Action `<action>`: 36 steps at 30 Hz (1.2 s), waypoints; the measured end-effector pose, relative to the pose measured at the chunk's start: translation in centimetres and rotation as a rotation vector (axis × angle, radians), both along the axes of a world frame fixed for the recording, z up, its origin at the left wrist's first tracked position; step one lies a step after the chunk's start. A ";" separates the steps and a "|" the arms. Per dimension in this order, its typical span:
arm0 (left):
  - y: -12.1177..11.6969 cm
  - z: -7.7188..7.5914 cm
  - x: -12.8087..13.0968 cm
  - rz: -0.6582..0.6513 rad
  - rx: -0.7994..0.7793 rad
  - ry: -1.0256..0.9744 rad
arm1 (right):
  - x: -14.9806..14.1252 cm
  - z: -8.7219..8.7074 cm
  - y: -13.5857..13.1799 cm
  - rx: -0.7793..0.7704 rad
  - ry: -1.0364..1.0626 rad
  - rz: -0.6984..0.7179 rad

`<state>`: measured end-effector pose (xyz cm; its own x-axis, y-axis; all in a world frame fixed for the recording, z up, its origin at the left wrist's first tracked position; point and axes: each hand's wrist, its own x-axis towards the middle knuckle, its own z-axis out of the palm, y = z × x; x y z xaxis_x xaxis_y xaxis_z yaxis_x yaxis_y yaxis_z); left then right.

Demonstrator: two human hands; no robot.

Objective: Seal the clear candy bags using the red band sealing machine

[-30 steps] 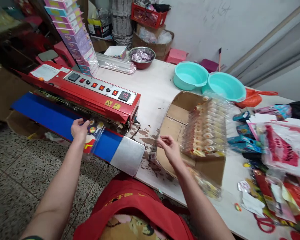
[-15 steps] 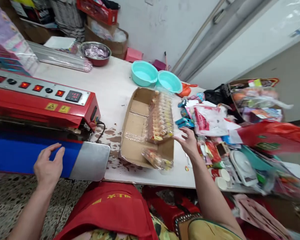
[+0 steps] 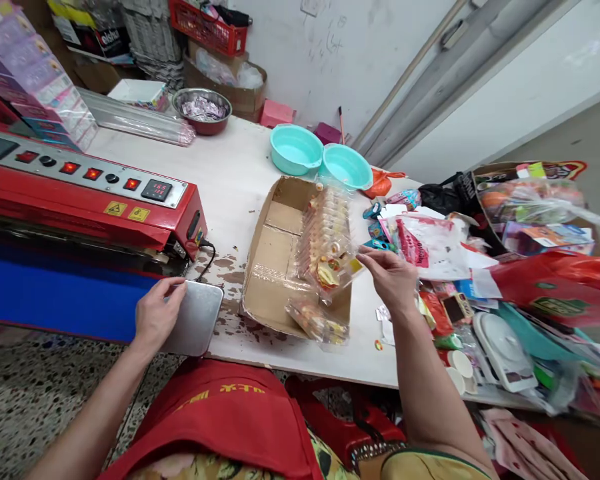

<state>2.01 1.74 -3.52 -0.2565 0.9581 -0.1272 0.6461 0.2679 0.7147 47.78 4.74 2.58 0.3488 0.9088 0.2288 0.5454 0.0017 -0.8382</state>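
In the head view, my right hand (image 3: 393,277) is closed in a pinch on the edge of a clear plastic packet (image 3: 336,273). The packet has a yellow and red item inside and tilts over the near end of a row of similar packets (image 3: 320,227). That row stands in a shallow cardboard box (image 3: 267,280). Several more packets (image 3: 317,320) lie in the box's near corner. Over the metal end plate (image 3: 200,320) of the blue conveyor belt (image 3: 60,287), my left hand (image 3: 157,313) has loosely bent fingers, a small gap by the thumb and nothing visible in it.
A red sealing machine (image 3: 90,207) with lit switches stands at left, its cord (image 3: 210,257) near the box. Two turquoise basins (image 3: 296,148) and a bowl of small sachets (image 3: 203,110) are at the back. Bags, a white scale (image 3: 505,350) and clutter crowd the right.
My right hand has closed on a packet's edge and tilted it up from the row's near end. My left hand has moved right, from the blue belt to the metal plate.
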 end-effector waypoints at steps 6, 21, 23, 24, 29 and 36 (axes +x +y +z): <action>2.9 5.2 7.6 -0.185 0.120 -0.560 | -7.7 5.6 1.4 0.071 0.223 0.127; 4.4 4.7 1.0 0.156 -0.238 -1.054 | -25.5 -3.0 3.1 -0.436 0.717 0.504; 4.8 4.2 0.1 0.220 -0.268 -1.038 | -26.6 -4.0 3.3 -0.462 0.705 0.471; 4.9 3.8 -0.2 0.257 -0.286 -1.035 | -27.0 -4.5 3.3 -0.478 0.700 0.457; 5.2 1.4 -1.0 0.480 -0.314 -0.998 | -29.0 -6.8 3.2 -0.561 0.727 0.475; 5.7 -0.5 -4.0 0.548 -0.327 -0.978 | -32.6 -9.4 4.4 -0.617 0.878 0.337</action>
<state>-2.00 7.43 -3.99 -0.2815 0.6341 -0.7202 -0.4015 0.6038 0.6886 15.17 9.15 -6.80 -0.1174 0.8599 -0.4967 -0.1838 -0.5104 -0.8401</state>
